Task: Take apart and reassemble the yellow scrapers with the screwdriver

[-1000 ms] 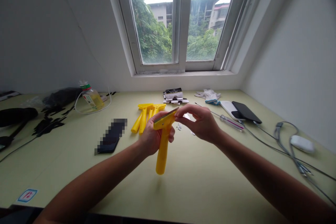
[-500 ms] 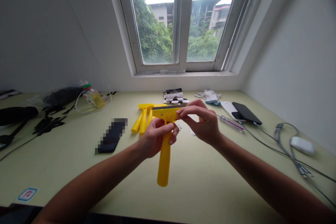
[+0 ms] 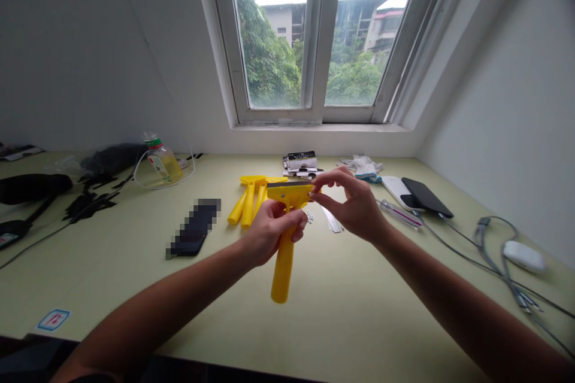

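Note:
My left hand is closed around the neck of a yellow scraper, whose handle points down toward the table's front edge. A dark blade strip runs along the top of its wide head, and a small screw shows on the head's left side. At the head's right end, my right hand pinches with thumb and forefinger. Something small and pale shows by the thumb tip, too small to make out. Behind the scraper lie several more yellow scrapers. A little pile of small metal parts and flat pale strips lie beyond my hands.
A phone lies to the left, with a bottle of yellow liquid behind it. Small boxes and gloves sit near the window wall. At right are a screwdriver, a power bank, cables and a white case.
The view has shifted slightly. My right fingers have drawn back a little from the scraper head's right end, uncovering more of it. My left hand keeps its hold on the scraper.

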### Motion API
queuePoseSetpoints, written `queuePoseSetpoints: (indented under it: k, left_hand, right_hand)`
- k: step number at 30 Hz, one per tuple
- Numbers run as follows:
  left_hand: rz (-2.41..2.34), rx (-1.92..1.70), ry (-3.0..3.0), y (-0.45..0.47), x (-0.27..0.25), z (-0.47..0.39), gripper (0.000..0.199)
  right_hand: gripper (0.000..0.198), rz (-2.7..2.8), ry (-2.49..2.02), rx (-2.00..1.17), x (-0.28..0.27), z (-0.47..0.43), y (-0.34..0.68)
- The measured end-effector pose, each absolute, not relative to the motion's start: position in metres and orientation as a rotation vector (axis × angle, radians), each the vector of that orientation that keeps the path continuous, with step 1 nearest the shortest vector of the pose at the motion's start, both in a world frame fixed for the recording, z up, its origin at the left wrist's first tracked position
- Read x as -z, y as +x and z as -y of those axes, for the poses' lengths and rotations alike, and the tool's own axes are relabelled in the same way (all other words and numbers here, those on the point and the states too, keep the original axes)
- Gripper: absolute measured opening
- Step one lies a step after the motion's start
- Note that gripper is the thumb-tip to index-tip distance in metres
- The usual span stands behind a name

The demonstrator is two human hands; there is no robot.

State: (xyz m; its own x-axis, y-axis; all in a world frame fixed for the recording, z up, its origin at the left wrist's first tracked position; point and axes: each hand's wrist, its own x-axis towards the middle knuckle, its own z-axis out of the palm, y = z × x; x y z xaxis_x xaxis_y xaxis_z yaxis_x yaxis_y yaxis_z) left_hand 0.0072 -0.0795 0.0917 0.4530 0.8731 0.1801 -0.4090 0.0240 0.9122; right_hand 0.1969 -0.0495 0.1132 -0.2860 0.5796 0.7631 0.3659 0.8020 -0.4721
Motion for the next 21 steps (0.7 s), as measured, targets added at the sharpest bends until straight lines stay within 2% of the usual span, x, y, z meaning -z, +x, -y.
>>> queuePoseSetpoints:
  k: [5, 8, 13, 21]
  left_hand:
    - [-0.523, -1.039, 1.246, 0.006, -0.089, 0.079, 0.016]
    - [-0.542, -1.026, 1.276, 0.005, -0.085, 0.078, 0.015]
    - [-0.589, -1.032, 1.23, 0.007, -0.079, 0.074, 0.016]
    - [-0.669, -1.057, 0.959, 0.018, -0.069, 0.077, 0.027]
  right_hand:
    - [0.029, 1.891, -0.742, -0.425, -0.111, 0.043, 0.2]
    - [0.04, 1.866, -0.761, -0.672, -0.11, 0.041, 0.201]
    - [0.034, 1.736, -0.714, -1.252, -0.107, 0.037, 0.197]
    - [0.033, 1.656, -0.681, -1.513, -0.093, 0.033, 0.192]
